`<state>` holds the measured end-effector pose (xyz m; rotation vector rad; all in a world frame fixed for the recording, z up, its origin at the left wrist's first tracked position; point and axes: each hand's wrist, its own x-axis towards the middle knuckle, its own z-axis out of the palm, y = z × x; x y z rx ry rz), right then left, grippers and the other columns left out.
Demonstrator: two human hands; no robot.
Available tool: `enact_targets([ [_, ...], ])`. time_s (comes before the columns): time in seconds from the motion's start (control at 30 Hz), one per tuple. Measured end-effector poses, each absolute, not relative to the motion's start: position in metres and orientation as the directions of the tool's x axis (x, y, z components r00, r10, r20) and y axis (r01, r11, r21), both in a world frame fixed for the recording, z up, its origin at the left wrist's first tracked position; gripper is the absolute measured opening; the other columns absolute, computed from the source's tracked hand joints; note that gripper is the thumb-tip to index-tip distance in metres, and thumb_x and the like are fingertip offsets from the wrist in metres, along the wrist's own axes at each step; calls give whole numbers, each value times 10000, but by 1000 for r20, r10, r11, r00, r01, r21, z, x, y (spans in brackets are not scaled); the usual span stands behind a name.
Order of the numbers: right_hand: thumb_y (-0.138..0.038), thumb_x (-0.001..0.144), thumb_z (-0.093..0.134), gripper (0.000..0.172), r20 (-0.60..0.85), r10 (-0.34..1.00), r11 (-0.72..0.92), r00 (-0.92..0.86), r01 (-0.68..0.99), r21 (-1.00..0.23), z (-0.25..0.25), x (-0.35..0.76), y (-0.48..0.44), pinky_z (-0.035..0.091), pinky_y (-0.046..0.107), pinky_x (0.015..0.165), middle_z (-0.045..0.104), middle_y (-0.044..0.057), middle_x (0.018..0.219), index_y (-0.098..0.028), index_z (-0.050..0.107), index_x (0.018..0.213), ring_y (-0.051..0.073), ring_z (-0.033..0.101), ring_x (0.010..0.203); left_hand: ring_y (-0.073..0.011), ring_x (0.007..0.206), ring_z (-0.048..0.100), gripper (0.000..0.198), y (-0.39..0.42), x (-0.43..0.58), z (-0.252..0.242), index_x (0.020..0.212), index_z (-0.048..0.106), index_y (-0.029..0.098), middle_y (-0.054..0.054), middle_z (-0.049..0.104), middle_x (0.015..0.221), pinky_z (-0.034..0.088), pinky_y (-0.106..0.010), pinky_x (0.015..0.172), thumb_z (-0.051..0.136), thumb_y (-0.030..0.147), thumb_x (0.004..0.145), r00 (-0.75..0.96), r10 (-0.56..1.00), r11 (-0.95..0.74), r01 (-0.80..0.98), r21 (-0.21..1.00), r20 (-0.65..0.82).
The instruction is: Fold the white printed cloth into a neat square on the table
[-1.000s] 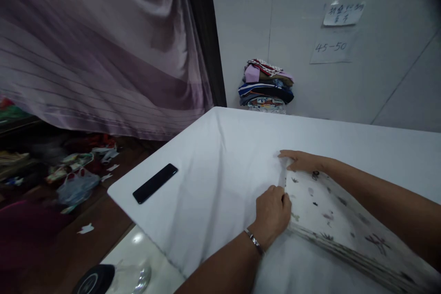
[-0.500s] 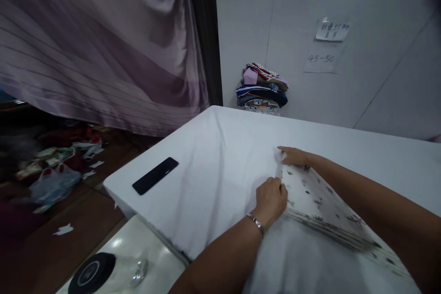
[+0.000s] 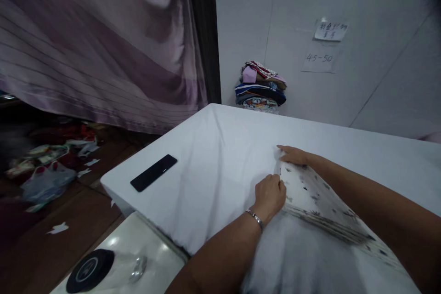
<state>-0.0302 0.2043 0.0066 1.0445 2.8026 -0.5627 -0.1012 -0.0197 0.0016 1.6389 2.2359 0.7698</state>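
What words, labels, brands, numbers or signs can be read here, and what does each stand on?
"45-50": handwritten on the lower sheet on the wall.
Upper sheet on the wall: two lines of handwritten characters, too blurred to read reliably.
Round black object: a mark inside its ring, too small to read.

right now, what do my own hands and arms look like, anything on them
No glove shows on your left hand or your right hand, and no sleeves cover the visible forearms. Around your left wrist sits a narrow, shiny, silver-coloured bracelet with darker marks along it. Whether your right wrist wears anything is hard to tell.
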Motion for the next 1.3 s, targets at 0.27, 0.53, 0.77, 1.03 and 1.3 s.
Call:
enact_targets([
  [0.27, -483, 855, 333, 654, -180, 643, 715, -744, 668, -207, 3, -29, 188, 203, 456, 1080, 300, 101, 1464, -183, 262, 1432, 272, 254, 1341, -184, 820, 575, 225, -18, -101, -3, 902, 571, 199, -43, 629, 902, 368, -293, 702, 362, 282, 888, -321, 940, 219, 831, 512, 118],
  [0.53, -573, 876, 219, 685, 12, 735, 678, -678, 734, -44, 6, -39, 164, 189, 493, 1070, 234, 127, 1487, -150, 267, 1413, 276, 167, 1367, -177, 791, 577, 216, -19, -101, -3, 880, 571, 199, -37, 635, 876, 352, -286, 663, 371, 280, 884, -314, 938, 207, 848, 488, 148],
  [0.77, -519, 871, 301, 609, -55, 698, 712, -714, 700, -49, -8, -46, 155, 182, 509, 1068, 284, 108, 1472, -173, 366, 1368, 289, 196, 1357, -174, 777, 580, 220, -18, -101, -5, 880, 578, 198, -37, 638, 871, 351, -284, 651, 373, 279, 880, -319, 933, 201, 849, 488, 170],
  [1.03, -553, 893, 158, 664, 53, 776, 627, -629, 758, -180, 19, -31, 156, 202, 460, 1074, 232, 113, 1490, -156, 252, 1418, 251, 157, 1372, -180, 779, 587, 224, -19, -101, -4, 893, 585, 197, -44, 648, 880, 362, -285, 653, 378, 281, 878, -318, 933, 203, 854, 479, 170],
  [1.3, -517, 880, 259, 639, -41, 764, 640, -644, 764, -76, -6, -34, 133, 124, 474, 1092, 191, 112, 1502, -137, 308, 1391, 252, 119, 1379, -175, 794, 593, 233, -19, -102, -2, 904, 584, 199, -44, 652, 890, 375, -281, 666, 368, 284, 883, -313, 936, 204, 858, 472, 164],
])
